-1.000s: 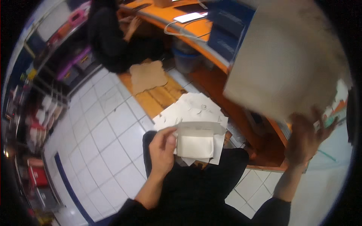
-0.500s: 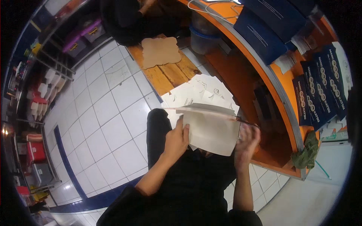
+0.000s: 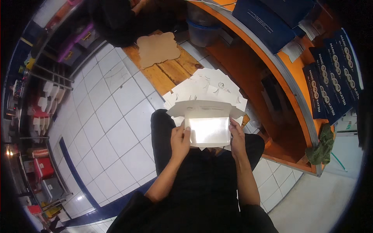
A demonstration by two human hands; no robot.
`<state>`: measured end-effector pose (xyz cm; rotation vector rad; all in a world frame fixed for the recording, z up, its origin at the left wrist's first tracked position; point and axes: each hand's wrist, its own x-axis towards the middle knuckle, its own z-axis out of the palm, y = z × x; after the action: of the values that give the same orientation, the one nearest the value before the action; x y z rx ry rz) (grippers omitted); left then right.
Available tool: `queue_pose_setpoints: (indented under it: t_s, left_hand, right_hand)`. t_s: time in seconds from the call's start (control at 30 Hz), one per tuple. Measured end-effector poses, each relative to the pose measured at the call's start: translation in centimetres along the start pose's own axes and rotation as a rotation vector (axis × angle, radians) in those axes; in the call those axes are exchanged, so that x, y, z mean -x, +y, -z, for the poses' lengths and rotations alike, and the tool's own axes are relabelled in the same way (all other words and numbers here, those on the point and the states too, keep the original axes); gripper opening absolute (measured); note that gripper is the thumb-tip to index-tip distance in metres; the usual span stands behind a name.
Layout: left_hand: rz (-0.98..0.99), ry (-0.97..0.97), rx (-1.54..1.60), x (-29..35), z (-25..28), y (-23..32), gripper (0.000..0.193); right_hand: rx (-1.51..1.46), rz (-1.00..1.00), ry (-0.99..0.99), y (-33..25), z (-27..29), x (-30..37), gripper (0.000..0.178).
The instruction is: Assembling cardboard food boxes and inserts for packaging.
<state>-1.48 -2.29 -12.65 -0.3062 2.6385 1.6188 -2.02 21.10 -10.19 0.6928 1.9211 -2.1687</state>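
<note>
A white paperboard box (image 3: 211, 131), partly folded into a shallow tray, faces me above my lap. Its inner floor shines brightly, and a wide flap stands along its far side. My left hand (image 3: 180, 143) is closed on the left wall, thumb toward the inside. At the opposite wall my right hand (image 3: 238, 140) grips the board, fingers along the outer side. Just beyond lies a fanned pile of flat white box blanks (image 3: 206, 82) with dark printed marks, partly hidden by the raised flap.
The pile rests on a wooden bench (image 3: 162, 79), with a brown cardboard sheet (image 3: 157, 50) farther along. To the right curves an orange counter (image 3: 297, 91) bearing dark blue boxes (image 3: 264, 25) and a green cloth (image 3: 321, 145). Another person (image 3: 112, 21) in black sits at the far left.
The box was tilted, its flap seen nearly edge-on, with my right hand blurred at its far right corner. Now it faces me squarely, walls raised, and my right hand has moved inward to its side.
</note>
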Motion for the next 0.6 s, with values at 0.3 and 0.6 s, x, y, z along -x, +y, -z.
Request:
queue_pose_setpoints:
  t_s: [0.3, 0.6]
  left_hand:
    - [0.348, -0.077, 0.88, -0.6, 0.2, -0.8, 0.047]
    - [0.426, -0.045, 0.977, -0.3, 0.2, -1.5, 0.039]
  right_hand:
    - [-0.003, -0.062, -0.015, -0.4, 0.5, -0.4, 0.052]
    - [0.265, 0.003, -0.061, -1.2, -0.3, -1.1, 0.043]
